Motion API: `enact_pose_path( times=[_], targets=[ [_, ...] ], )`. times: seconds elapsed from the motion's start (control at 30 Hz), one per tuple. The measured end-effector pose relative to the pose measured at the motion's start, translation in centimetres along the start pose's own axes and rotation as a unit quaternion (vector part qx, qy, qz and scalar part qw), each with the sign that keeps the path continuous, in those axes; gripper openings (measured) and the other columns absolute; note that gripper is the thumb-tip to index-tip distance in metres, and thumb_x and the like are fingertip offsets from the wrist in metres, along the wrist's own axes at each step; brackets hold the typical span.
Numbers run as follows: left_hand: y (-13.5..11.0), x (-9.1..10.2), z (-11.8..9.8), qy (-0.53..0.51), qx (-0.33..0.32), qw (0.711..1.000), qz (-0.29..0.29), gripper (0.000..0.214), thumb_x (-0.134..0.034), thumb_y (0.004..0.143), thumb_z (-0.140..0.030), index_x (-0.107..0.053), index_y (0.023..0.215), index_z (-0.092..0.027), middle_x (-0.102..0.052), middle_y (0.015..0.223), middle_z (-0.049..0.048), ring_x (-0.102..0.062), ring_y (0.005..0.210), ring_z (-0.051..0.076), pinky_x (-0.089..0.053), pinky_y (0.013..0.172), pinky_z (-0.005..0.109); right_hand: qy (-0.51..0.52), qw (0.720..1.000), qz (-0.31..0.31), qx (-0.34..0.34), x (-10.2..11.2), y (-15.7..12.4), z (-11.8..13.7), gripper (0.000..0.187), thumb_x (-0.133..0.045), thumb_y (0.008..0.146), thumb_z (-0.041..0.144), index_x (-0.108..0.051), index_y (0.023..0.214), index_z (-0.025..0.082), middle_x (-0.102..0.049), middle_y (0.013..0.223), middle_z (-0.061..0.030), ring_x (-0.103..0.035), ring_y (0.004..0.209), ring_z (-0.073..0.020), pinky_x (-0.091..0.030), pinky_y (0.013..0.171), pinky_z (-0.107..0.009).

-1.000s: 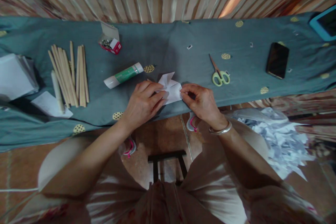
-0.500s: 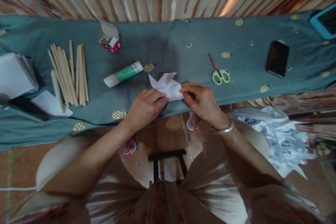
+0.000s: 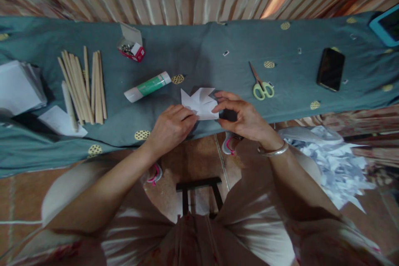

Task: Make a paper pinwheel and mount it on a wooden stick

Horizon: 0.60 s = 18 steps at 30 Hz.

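Observation:
A folded white paper shape [image 3: 199, 102] with pointed flaps lies near the front edge of the blue-green tablecloth [image 3: 193, 58]. My left hand [image 3: 170, 126] pinches its lower left corner with curled fingers. My right hand [image 3: 245, 116], a silver bangle on its wrist, grips the paper's right side between thumb and fingers. Both hands are closed on the paper.
A glue stick [image 3: 147, 87] lies left of the paper, beyond it a bundle of wooden sticks [image 3: 84, 85] and a small open box [image 3: 131, 45]. Green-handled scissors [image 3: 261, 85] and a black phone [image 3: 330, 68] lie to the right. White paper scraps [image 3: 333, 162] are piled at my right knee.
My left hand slid down off the paper's top to its lower left corner, showing more of the flaps. My right hand lifted and shifted its hold on the right side.

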<state>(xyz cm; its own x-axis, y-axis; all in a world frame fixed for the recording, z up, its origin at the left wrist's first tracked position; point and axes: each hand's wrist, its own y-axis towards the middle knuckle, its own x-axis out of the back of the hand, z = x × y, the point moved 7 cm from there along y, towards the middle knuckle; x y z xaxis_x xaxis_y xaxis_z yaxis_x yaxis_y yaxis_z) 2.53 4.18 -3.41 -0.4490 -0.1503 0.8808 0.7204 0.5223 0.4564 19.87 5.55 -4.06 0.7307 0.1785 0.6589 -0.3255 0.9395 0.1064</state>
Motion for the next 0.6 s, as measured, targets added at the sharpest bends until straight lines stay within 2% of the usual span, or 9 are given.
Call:
enact_pose_path(
  times=[0.17, 0.33, 0.47, 0.6],
  targets=[
    [0.0, -0.2, 0.0, -0.032, 0.015, 0.999, 0.014, 0.021, -0.051, 0.098, -0.021, -0.071, 0.096, -0.016, -0.072, 0.089, 0.0079, -0.062, 0.083, 0.02, -0.048, 0.071, 0.034, -0.01, 1.0, 0.002, 0.008, -0.1, 0.1, 0.7, 0.022, -0.069, 0.077, 0.016, -0.071, 0.098, 0.022, -0.059, 0.138, -0.0104, -0.055, 0.132, -0.0275, -0.044, 0.11, -0.046],
    [-0.2, 0.1, 0.6, -0.068, 0.033, 0.997, 0.006, 0.022, -0.053, 0.098, -0.029, -0.071, 0.096, -0.016, -0.072, 0.09, 0.0072, -0.063, 0.084, 0.019, -0.051, 0.076, 0.033, -0.019, 1.0, -0.013, 0.0, -0.2, 0.2, 0.7, 0.015, -0.064, 0.083, 0.021, -0.072, 0.096, 0.019, -0.064, 0.131, -0.0125, -0.063, 0.12, -0.0248, -0.048, 0.105, -0.042],
    [-0.6, 0.7, 2.7, -0.112, 0.112, 0.987, -0.015, 0.018, -0.055, 0.096, -0.028, -0.071, 0.096, -0.02, -0.072, 0.093, 0.0057, -0.065, 0.086, 0.018, -0.053, 0.079, 0.031, -0.005, 0.999, -0.036, -0.003, 0.0, 0.4, 0.7, 0.011, -0.061, 0.084, 0.019, -0.07, 0.089, 0.02, -0.069, 0.122, -0.01, -0.066, 0.115, -0.0233, -0.049, 0.102, -0.041],
    [-0.9, 1.0, 5.0, -0.136, 0.204, 0.969, -0.027, 0.02, -0.061, 0.092, -0.029, -0.07, 0.108, -0.023, -0.069, 0.107, 0.0059, -0.064, 0.099, 0.02, -0.054, 0.089, 0.034, 0.018, 0.997, -0.078, -0.006, 0.4, 0.6, 0.8, 0.007, -0.061, 0.084, 0.021, -0.068, 0.085, 0.021, -0.07, 0.117, -0.0097, -0.065, 0.117, -0.0247, -0.048, 0.103, -0.044]
  ],
)
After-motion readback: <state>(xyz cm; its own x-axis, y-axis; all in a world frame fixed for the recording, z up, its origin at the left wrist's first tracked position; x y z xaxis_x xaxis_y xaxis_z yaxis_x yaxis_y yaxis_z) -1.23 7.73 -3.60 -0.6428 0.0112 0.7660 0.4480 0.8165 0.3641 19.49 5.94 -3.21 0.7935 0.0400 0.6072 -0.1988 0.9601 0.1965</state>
